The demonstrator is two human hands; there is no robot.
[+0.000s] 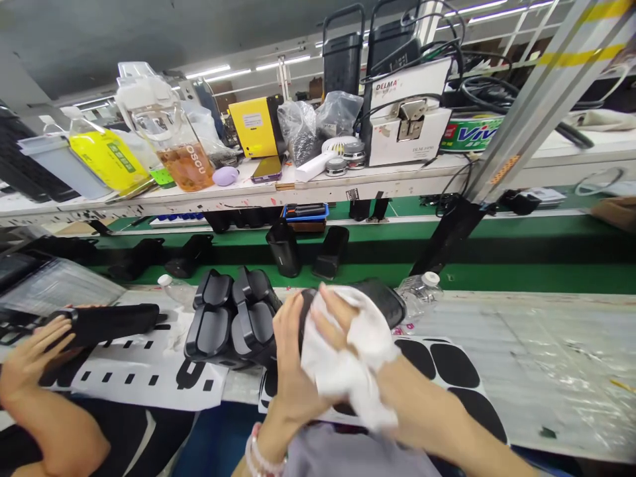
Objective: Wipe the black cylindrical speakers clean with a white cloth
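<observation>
My left hand, a beaded bracelet on its wrist, grips a black housing from the side. Cloth and fingers hide most of that housing. A crumpled white cloth is bunched in my right hand and pressed against the housing; this hand is slightly blurred. Just behind the cloth lies another black housing, tilted. Close by on the left, several black housings with grey oval ends stand grouped together. Partly under my forearms is a sheet with rounded black pads.
A co-worker's hand holds a long black housing at left, over a white sheet with black cut-outs. Clear plastic bottles flank the work area. Behind runs a green conveyor belt, below a loaded shelf. A metal post rises right.
</observation>
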